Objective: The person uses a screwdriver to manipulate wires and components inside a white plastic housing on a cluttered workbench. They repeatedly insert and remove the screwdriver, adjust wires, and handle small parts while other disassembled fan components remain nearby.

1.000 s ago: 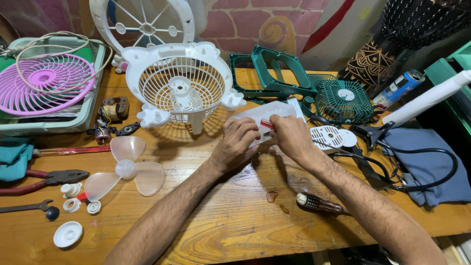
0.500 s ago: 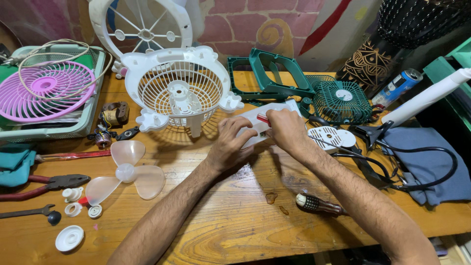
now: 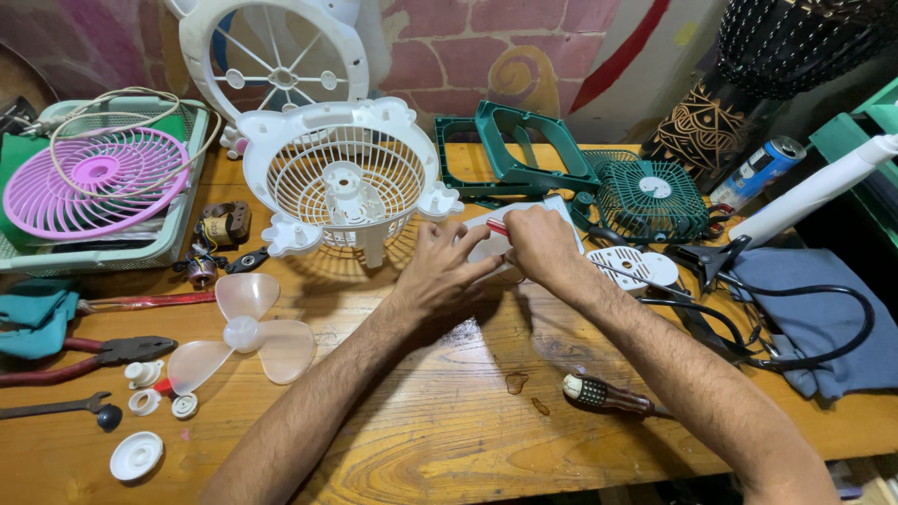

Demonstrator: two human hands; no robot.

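Note:
Both my hands meet over a white plastic fan housing part (image 3: 561, 211) lying on the wooden table (image 3: 449, 440). My left hand (image 3: 444, 271) presses on its near side with fingers spread. My right hand (image 3: 541, 245) is closed around a thin red-handled tool (image 3: 497, 226), whose tip points left over the white part. Just left of my hands stands a white fan grille with a motor mount (image 3: 341, 182). A translucent three-blade propeller (image 3: 245, 335) lies nearer me on the left.
A screwdriver with a dark handle (image 3: 608, 396) lies near my right forearm. A green fan frame (image 3: 524, 154), green grille (image 3: 655, 196), black cables (image 3: 795, 309) and grey cloth (image 3: 823, 309) sit at right. Left: tray with pink grille (image 3: 94, 182), red pliers (image 3: 84, 355), small white caps (image 3: 140, 454).
Both hands have shifted slightly away from me over the white part, and the head view has tilted a little; the objects on the table have not moved.

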